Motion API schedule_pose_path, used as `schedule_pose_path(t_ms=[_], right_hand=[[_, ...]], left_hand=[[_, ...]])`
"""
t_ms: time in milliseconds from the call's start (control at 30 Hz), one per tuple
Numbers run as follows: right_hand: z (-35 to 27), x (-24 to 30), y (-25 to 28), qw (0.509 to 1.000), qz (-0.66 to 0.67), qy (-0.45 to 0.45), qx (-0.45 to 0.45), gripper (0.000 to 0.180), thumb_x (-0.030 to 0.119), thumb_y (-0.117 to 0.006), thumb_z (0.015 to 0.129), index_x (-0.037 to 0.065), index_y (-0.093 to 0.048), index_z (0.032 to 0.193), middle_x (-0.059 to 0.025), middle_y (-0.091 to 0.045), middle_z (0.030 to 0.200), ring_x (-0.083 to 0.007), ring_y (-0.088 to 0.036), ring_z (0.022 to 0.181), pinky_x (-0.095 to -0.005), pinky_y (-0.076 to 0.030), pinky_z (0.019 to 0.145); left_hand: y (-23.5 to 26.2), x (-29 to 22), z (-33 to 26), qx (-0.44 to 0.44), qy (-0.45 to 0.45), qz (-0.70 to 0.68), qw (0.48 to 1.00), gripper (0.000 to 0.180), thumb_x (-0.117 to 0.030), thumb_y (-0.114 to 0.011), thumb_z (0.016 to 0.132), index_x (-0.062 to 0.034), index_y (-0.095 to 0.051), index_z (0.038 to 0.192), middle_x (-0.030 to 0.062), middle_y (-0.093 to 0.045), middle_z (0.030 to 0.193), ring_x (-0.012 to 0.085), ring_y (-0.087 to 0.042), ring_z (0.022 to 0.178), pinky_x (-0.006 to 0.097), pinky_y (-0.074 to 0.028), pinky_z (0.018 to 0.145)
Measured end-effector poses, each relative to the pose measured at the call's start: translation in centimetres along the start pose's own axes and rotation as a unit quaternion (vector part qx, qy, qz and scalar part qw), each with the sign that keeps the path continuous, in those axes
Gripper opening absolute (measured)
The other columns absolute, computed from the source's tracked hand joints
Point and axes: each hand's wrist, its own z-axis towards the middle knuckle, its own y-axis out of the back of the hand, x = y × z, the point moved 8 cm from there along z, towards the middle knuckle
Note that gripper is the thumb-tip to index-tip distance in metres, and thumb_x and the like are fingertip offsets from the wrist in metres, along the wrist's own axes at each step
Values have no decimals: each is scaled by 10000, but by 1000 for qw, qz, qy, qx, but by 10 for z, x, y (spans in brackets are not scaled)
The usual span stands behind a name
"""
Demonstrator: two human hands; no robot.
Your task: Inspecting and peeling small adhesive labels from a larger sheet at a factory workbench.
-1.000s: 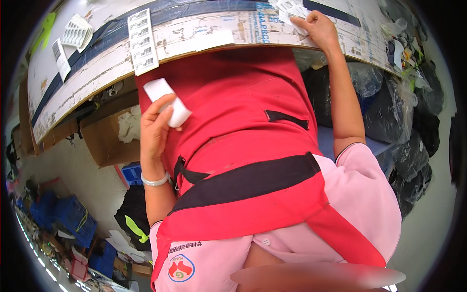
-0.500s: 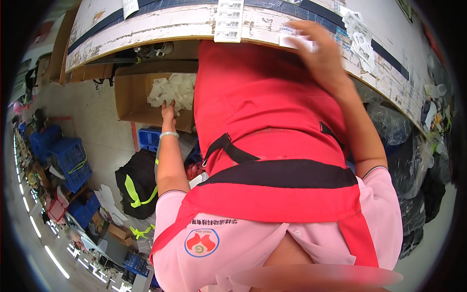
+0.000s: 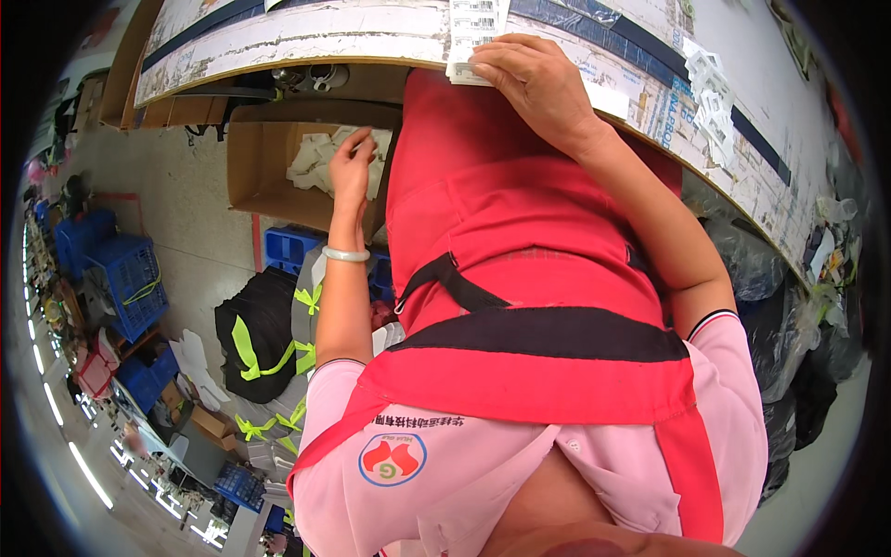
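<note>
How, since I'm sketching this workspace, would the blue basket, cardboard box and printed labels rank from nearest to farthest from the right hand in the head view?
1. Printed labels: on the table, at the fingertips of the right hand.
2. Cardboard box: left of the hand, below the table edge.
3. Blue basket: far left, beyond the box.

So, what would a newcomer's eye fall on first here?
Probably the bright red apron filling the middle of the view, over a pink shirt. Above it, the right hand is at a printed label strip on the table's near edge. Leftward, the left hand is at an open cardboard box with white pieces.
</note>
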Motion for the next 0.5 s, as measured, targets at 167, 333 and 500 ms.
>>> schedule_pose_path(t_ms=[167, 333, 500], right_hand=[[-1, 22, 19, 995, -18, 82, -59, 91, 163, -660, 832, 115, -682, 907, -18, -704, 935, -226, -652, 939, -347, -482, 823], [-37, 81, 19, 986, 113, 114, 55, 125, 166, -718, 798, 101, -665, 890, -30, -681, 873, -217, -657, 871, -338, -508, 756], [-47, 43, 51, 942, 286, -154, 86, 177, 127, -694, 877, 21, -675, 1017, -57, -681, 941, -149, -642, 854, -265, -511, 774]], left_hand=[[-92, -121, -58, 233, 27, -79, 969, 299, -219, -583, 978, 37, -644, 1119, 130, -686, 1007, 188, -672, 877, 315, -546, 788], [-131, -141, -67, 247, 51, -251, 935, 285, -216, -613, 961, 49, -646, 1060, 129, -703, 894, 191, -686, 735, 306, -574, 667], [-136, -150, -94, 274, 15, -143, 951, 224, -190, -653, 933, 13, -696, 1016, 85, -713, 849, 122, -667, 712, 257, -545, 628]])
